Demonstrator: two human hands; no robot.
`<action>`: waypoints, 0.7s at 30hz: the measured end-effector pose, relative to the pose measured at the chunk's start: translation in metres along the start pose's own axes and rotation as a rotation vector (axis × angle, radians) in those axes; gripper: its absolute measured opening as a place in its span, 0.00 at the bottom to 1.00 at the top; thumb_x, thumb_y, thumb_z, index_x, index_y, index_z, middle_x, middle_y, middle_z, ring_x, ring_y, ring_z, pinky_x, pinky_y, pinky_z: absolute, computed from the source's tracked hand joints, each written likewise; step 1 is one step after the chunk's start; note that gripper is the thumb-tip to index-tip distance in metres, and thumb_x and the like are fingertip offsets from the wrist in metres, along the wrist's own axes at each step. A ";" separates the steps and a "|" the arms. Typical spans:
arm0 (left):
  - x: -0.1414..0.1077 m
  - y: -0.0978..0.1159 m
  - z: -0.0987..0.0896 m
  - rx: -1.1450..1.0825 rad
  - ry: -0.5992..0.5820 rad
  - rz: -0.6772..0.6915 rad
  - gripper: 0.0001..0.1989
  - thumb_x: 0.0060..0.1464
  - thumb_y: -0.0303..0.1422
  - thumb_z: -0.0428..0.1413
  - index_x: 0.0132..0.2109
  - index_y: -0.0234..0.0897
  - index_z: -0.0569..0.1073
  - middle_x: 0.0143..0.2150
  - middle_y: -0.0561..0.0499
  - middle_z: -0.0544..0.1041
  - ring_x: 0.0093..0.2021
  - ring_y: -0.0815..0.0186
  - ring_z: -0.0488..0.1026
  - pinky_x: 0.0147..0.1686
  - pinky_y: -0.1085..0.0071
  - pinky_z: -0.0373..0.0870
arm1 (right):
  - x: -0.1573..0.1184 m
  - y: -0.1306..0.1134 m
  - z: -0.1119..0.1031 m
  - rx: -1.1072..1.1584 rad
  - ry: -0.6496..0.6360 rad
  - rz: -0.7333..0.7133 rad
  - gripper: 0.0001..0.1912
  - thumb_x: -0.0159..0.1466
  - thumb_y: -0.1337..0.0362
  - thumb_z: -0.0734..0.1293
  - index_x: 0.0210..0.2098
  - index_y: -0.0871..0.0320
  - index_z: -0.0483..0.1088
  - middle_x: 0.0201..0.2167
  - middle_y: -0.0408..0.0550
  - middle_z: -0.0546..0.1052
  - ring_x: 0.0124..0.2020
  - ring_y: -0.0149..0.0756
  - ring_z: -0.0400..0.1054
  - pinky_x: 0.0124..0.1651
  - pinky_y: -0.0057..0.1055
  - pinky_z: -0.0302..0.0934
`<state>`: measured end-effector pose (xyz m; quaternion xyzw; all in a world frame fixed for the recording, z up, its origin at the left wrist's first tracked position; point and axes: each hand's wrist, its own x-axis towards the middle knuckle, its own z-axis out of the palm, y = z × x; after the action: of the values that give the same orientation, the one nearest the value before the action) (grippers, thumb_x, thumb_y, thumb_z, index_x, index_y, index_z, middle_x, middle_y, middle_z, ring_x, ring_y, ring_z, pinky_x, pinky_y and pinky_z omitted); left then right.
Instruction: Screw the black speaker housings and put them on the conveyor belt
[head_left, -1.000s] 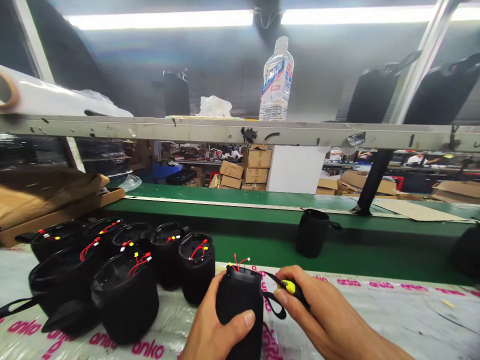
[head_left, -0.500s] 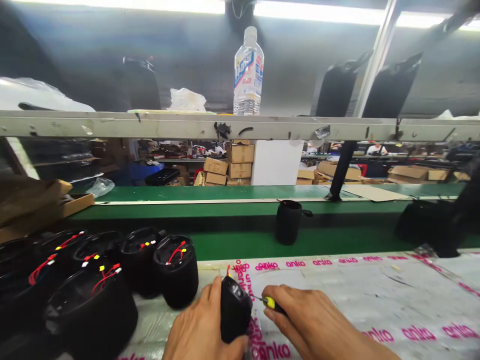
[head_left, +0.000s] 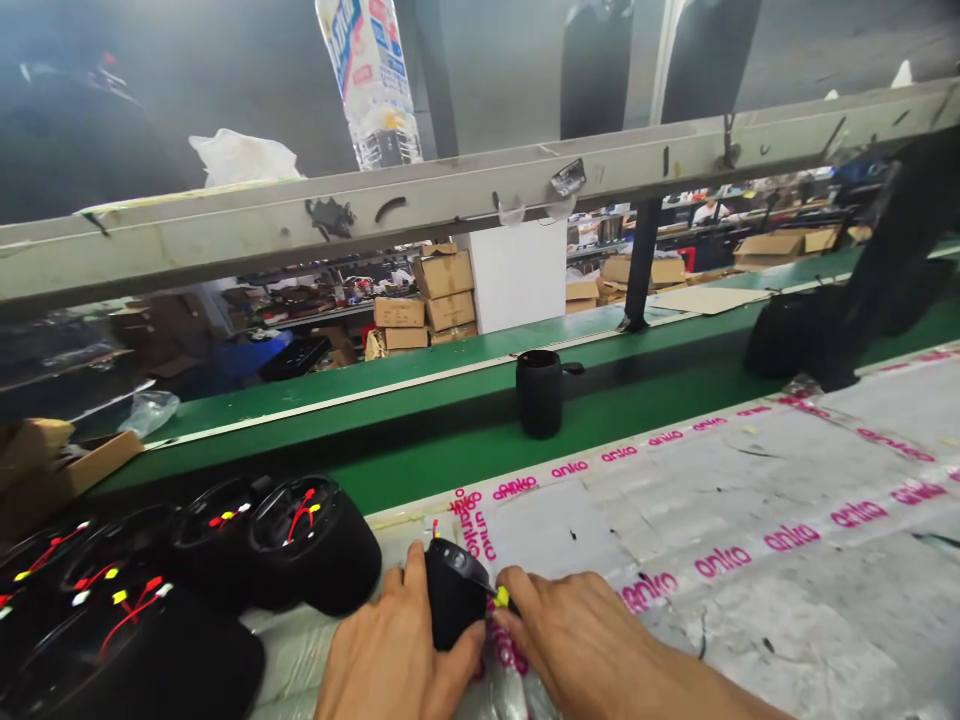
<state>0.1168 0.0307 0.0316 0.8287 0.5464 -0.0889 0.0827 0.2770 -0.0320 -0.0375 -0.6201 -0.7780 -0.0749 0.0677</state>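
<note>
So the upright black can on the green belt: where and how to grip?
Likely mid-wall on the can, wrapped from the near side: it stands upright with a rounded body, and its strap juts right, out of the way.

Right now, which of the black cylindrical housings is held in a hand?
The housing in the left hand, beside the yellow-marked tool held in the right hand; the other housings in view are in neither hand.

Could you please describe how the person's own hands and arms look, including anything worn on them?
The left hand and right hand are bare, without gloves or visible rings. The right forearm shows no sleeve, watch or bracelet in view; the left forearm is cut off by the picture's lower edge.
</note>
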 end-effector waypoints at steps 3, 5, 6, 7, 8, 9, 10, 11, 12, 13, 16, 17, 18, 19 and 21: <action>0.000 0.000 0.001 -0.014 0.010 0.004 0.33 0.59 0.43 0.49 0.67 0.30 0.57 0.55 0.36 0.75 0.51 0.45 0.76 0.46 0.54 0.71 | 0.004 -0.002 0.003 0.004 -0.020 0.024 0.05 0.70 0.66 0.61 0.38 0.54 0.58 0.27 0.41 0.75 0.21 0.43 0.73 0.20 0.39 0.31; 0.000 0.000 0.002 -0.019 0.020 0.005 0.33 0.59 0.43 0.50 0.66 0.29 0.57 0.55 0.35 0.75 0.51 0.44 0.76 0.46 0.54 0.71 | 0.004 -0.003 0.005 0.015 -0.014 0.026 0.04 0.70 0.66 0.61 0.39 0.54 0.59 0.27 0.42 0.75 0.21 0.44 0.73 0.21 0.39 0.31; 0.000 0.000 0.002 -0.020 0.026 0.003 0.34 0.58 0.43 0.50 0.67 0.29 0.57 0.54 0.35 0.75 0.51 0.43 0.76 0.45 0.54 0.71 | 0.004 -0.004 0.006 0.022 -0.008 0.024 0.04 0.70 0.66 0.61 0.39 0.54 0.59 0.28 0.42 0.76 0.21 0.44 0.73 0.21 0.39 0.31; 0.000 0.000 0.002 -0.021 0.032 0.001 0.34 0.58 0.43 0.50 0.67 0.29 0.57 0.54 0.35 0.76 0.51 0.43 0.76 0.45 0.54 0.71 | 0.004 -0.005 0.006 0.029 -0.001 0.023 0.04 0.70 0.66 0.61 0.39 0.54 0.58 0.29 0.42 0.76 0.22 0.44 0.73 0.21 0.39 0.31; 0.000 0.000 0.003 -0.023 0.039 0.000 0.34 0.58 0.43 0.50 0.67 0.29 0.57 0.54 0.35 0.76 0.50 0.43 0.76 0.45 0.53 0.71 | 0.003 -0.005 0.006 0.034 0.004 0.026 0.05 0.70 0.66 0.61 0.38 0.54 0.58 0.29 0.42 0.76 0.22 0.44 0.73 0.21 0.39 0.31; 0.000 0.000 0.003 -0.025 0.044 -0.001 0.34 0.58 0.43 0.51 0.67 0.29 0.57 0.54 0.35 0.76 0.50 0.43 0.76 0.45 0.53 0.71 | 0.003 -0.006 0.006 0.035 0.010 0.036 0.05 0.69 0.66 0.62 0.38 0.54 0.58 0.28 0.42 0.76 0.21 0.44 0.73 0.21 0.39 0.31; 0.000 0.000 0.003 -0.026 0.049 -0.004 0.34 0.58 0.42 0.51 0.67 0.30 0.58 0.55 0.35 0.76 0.50 0.43 0.76 0.45 0.53 0.71 | 0.004 -0.006 0.006 0.034 0.015 0.045 0.05 0.69 0.66 0.62 0.38 0.54 0.58 0.27 0.41 0.76 0.21 0.44 0.73 0.21 0.39 0.31; 0.000 0.000 0.003 -0.024 0.052 -0.009 0.34 0.58 0.42 0.51 0.67 0.30 0.58 0.55 0.35 0.75 0.50 0.44 0.77 0.46 0.53 0.71 | 0.004 -0.006 0.006 0.033 0.020 0.050 0.06 0.69 0.66 0.63 0.38 0.54 0.58 0.26 0.41 0.75 0.20 0.44 0.73 0.21 0.39 0.31; 0.000 0.000 0.003 -0.019 0.051 -0.014 0.34 0.58 0.42 0.51 0.67 0.30 0.58 0.55 0.35 0.75 0.50 0.44 0.77 0.46 0.54 0.71 | 0.005 -0.006 0.006 0.030 0.030 0.053 0.06 0.68 0.66 0.63 0.38 0.54 0.58 0.25 0.40 0.75 0.20 0.44 0.73 0.21 0.38 0.31; 0.000 0.000 0.003 -0.010 0.046 -0.020 0.34 0.58 0.42 0.52 0.67 0.30 0.58 0.55 0.35 0.75 0.50 0.44 0.77 0.47 0.53 0.72 | 0.005 -0.006 0.006 0.024 0.040 0.050 0.07 0.68 0.65 0.64 0.38 0.54 0.58 0.24 0.40 0.75 0.19 0.43 0.72 0.21 0.38 0.31; 0.001 0.003 0.003 0.022 0.032 -0.042 0.36 0.58 0.43 0.51 0.68 0.29 0.57 0.54 0.35 0.75 0.49 0.43 0.77 0.47 0.52 0.72 | 0.006 -0.006 0.009 -0.025 0.080 0.023 0.08 0.67 0.66 0.64 0.37 0.53 0.57 0.23 0.39 0.74 0.17 0.42 0.71 0.20 0.39 0.31; 0.001 0.003 0.003 0.029 0.024 -0.044 0.36 0.58 0.44 0.51 0.68 0.28 0.56 0.55 0.34 0.75 0.49 0.43 0.77 0.48 0.51 0.72 | 0.005 -0.006 0.010 -0.057 0.101 0.018 0.09 0.67 0.67 0.64 0.36 0.53 0.57 0.23 0.39 0.73 0.16 0.41 0.70 0.20 0.39 0.30; 0.001 0.005 0.004 0.034 0.018 -0.046 0.37 0.58 0.43 0.51 0.68 0.27 0.55 0.55 0.33 0.74 0.49 0.44 0.77 0.48 0.52 0.72 | 0.005 -0.007 0.012 -0.091 0.121 0.012 0.09 0.66 0.67 0.64 0.36 0.53 0.56 0.23 0.39 0.72 0.15 0.40 0.69 0.20 0.40 0.30; 0.001 0.006 0.004 0.040 0.013 -0.048 0.37 0.58 0.43 0.51 0.68 0.26 0.55 0.56 0.33 0.74 0.50 0.44 0.77 0.49 0.52 0.72 | 0.004 -0.007 0.013 -0.121 0.140 0.007 0.09 0.65 0.67 0.64 0.36 0.53 0.56 0.22 0.40 0.72 0.15 0.40 0.68 0.20 0.40 0.30; 0.001 0.008 0.004 0.054 0.009 -0.058 0.37 0.58 0.42 0.52 0.68 0.25 0.55 0.56 0.32 0.73 0.50 0.45 0.77 0.49 0.54 0.72 | 0.003 -0.009 0.015 -0.155 0.167 0.007 0.09 0.63 0.68 0.64 0.36 0.53 0.56 0.22 0.40 0.71 0.14 0.38 0.66 0.20 0.40 0.30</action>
<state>0.1241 0.0279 0.0278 0.8148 0.5680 -0.1024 0.0555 0.2677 -0.0286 -0.0516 -0.6177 -0.7594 -0.1860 0.0846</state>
